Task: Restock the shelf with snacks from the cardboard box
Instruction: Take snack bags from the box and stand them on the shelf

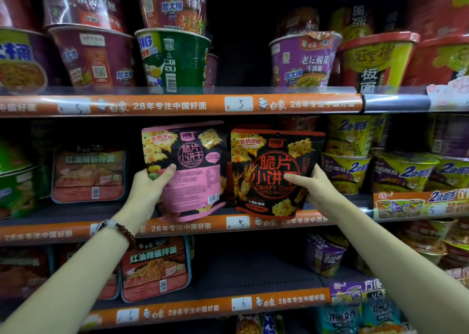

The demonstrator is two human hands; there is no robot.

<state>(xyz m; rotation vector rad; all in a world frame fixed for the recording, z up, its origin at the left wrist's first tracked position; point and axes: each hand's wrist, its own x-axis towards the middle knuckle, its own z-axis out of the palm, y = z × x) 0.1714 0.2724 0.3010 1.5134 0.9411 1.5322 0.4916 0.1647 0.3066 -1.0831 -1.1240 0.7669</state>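
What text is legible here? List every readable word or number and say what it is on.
"CRISPY CHIP LITTLE BISCUIT", "CRISPY RICH": red snack bag, in right hand.
"CRISPY RICH": pink snack bag, in left hand; its back panel is too small to read.
"28": orange shelf strip.
"5": price tag.
"6": lower price tag.
"BIG": green noodle cup.

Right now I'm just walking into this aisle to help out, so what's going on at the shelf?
A person is stocking the middle shelf with snack bags. The left hand grips a pink crispy-chip bag, the right hand a red-and-black one. Both bags stand side by side at the shelf's front edge, between boxed noodles and noodle cups. The cardboard box isn't in view.
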